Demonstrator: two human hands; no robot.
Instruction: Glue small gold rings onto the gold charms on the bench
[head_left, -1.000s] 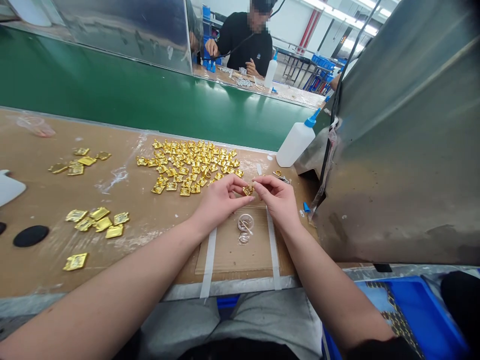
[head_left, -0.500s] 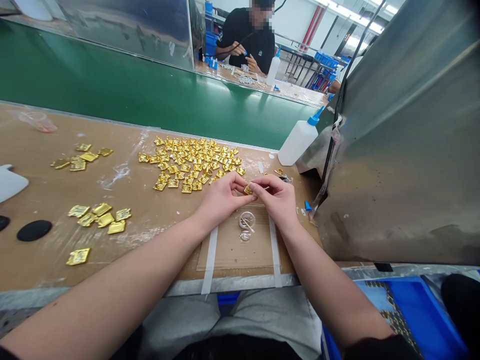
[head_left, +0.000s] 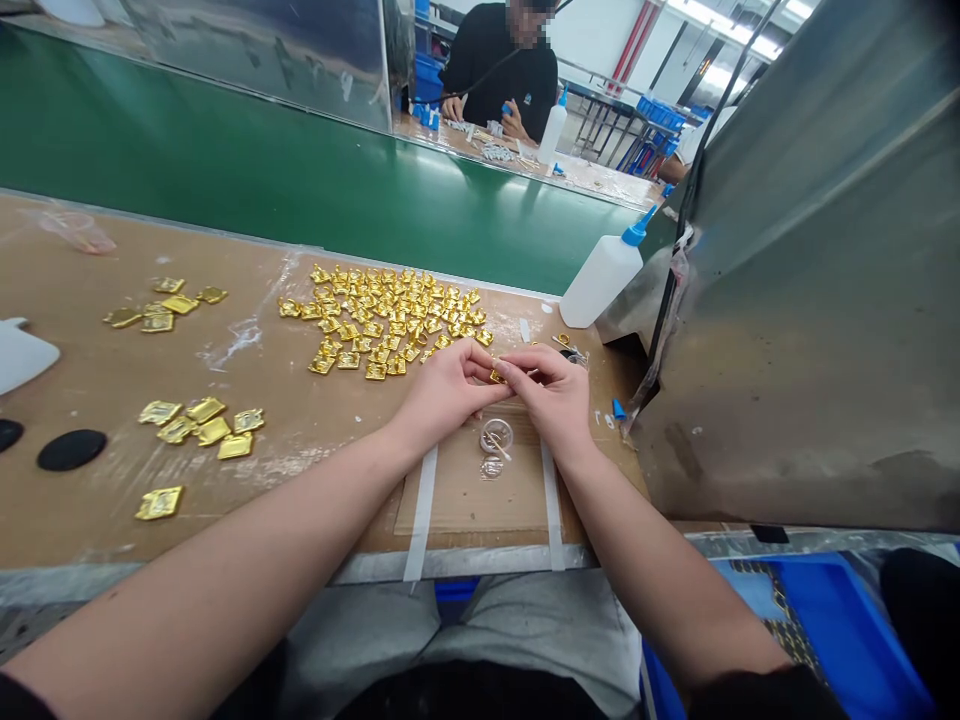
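Observation:
My left hand and my right hand meet above a cardboard pad, fingertips pinched together on one small gold metal piece. Fingers cover most of that piece, so its full shape is hidden. Just below my hands sits a small round clear dish with a cotton swab lying across it. A second clear round piece lies in front of the dish. Beyond my left hand spreads a large group of small gold pieces, some with rings on them.
Flat gold pieces lie in groups at left, near a black disc. A white bottle with blue nozzle stands at right beside a metal panel. Behind runs a green belt; across it a person works.
My hands stay together on the gold piece, which has turned slightly and shows less. The view has shifted a little. Across the belt, the other person's hands have moved apart and lower.

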